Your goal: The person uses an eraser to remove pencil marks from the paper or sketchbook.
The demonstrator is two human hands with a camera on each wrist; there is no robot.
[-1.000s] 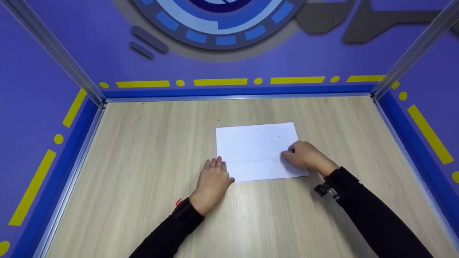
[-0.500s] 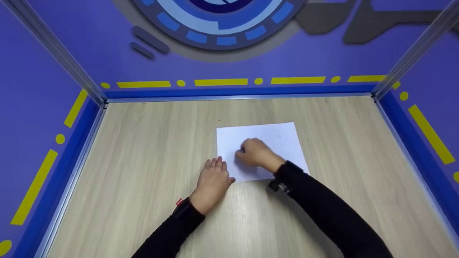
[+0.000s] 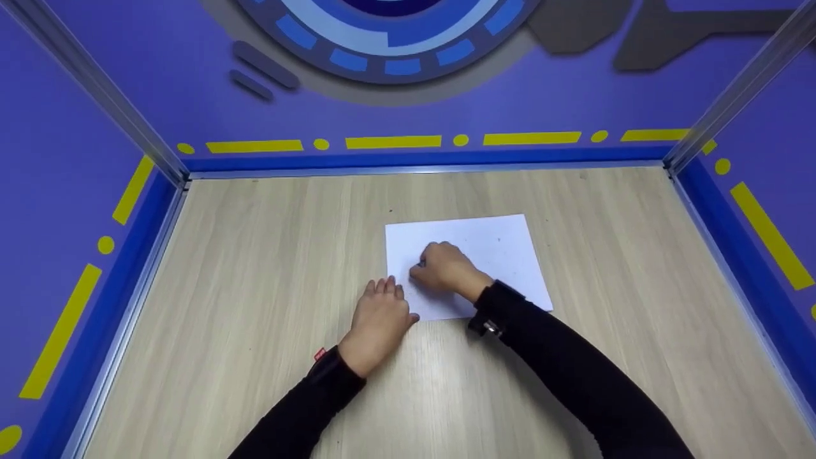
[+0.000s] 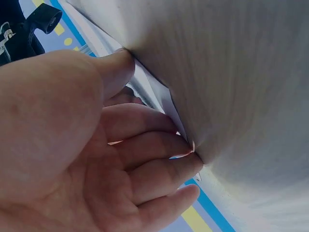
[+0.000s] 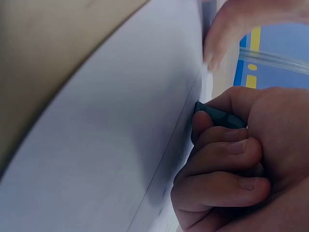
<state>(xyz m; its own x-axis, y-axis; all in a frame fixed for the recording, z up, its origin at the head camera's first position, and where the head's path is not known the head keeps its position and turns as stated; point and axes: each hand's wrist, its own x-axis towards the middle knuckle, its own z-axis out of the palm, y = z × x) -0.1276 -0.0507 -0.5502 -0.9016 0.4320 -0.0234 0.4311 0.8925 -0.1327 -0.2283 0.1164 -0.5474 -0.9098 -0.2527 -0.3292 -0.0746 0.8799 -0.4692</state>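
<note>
A white sheet of paper (image 3: 503, 268) lies flat on the wooden table. My left hand (image 3: 378, 319) rests with straight fingers at its left edge, thumb on the near left corner. Over the left part of the sheet, my right hand (image 3: 448, 268) is curled and grips a small dark teal eraser (image 5: 223, 117), mostly hidden by the fingers. The right wrist view shows the eraser's end right at the paper, close to a thin pencil line (image 5: 161, 164). Left fingertips appear just beyond it there. Small dark specks dot the sheet.
Blue-purple panels (image 3: 408, 118) with yellow markings wall the table at the back and both sides, joined by metal rails (image 3: 421, 170). The bare wooden tabletop (image 3: 274, 255) surrounds the paper.
My right hand has swept left across the sheet from its right edge, slowing near the left hand. My left hand has kept its place; the paper lies where it was.
</note>
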